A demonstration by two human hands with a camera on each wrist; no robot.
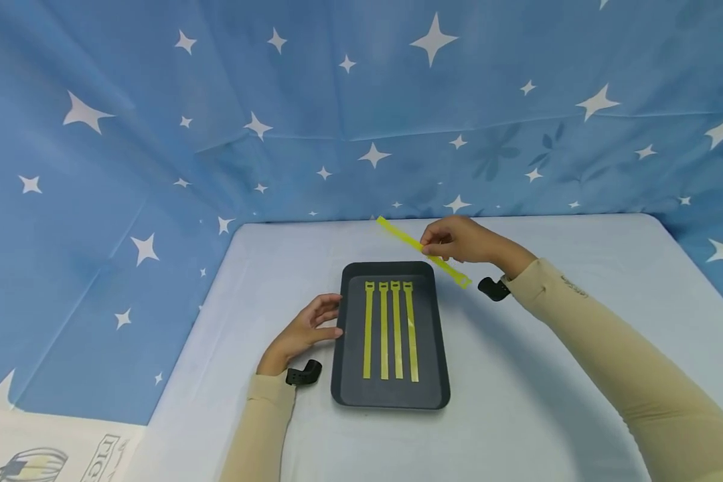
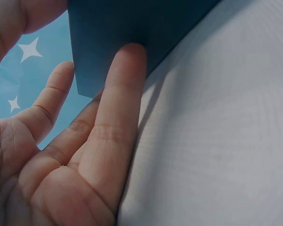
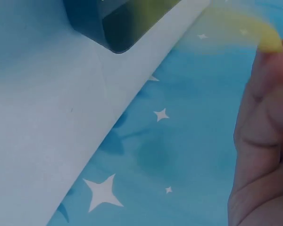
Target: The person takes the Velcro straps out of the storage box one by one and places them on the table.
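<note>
A dark grey rectangular tray [image 1: 391, 397] lies lengthwise on the table. Inside it, several yellow cable straps [image 1: 397, 328] with slotted heads lie side by side, heads toward the far end. My left hand [image 1: 307, 328] rests against the tray's left side, fingers extended; the left wrist view shows fingertips touching the tray wall [image 2: 104, 47]. Above the tray's far right corner, my right hand [image 1: 465, 241] pinches another yellow cable strap [image 1: 400, 235] near its middle. That strap slants, its slotted head toward the lower right. In the right wrist view, the held strap [image 3: 271, 40] is blurred.
A white cloth covers the table [image 1: 518, 428]. Behind and to the left hangs a blue curtain [image 1: 313, 94] with white stars. Cream fabric with a printed whisk [image 1: 36, 464] shows at the lower left. Each wrist wears a black band [image 1: 304, 373].
</note>
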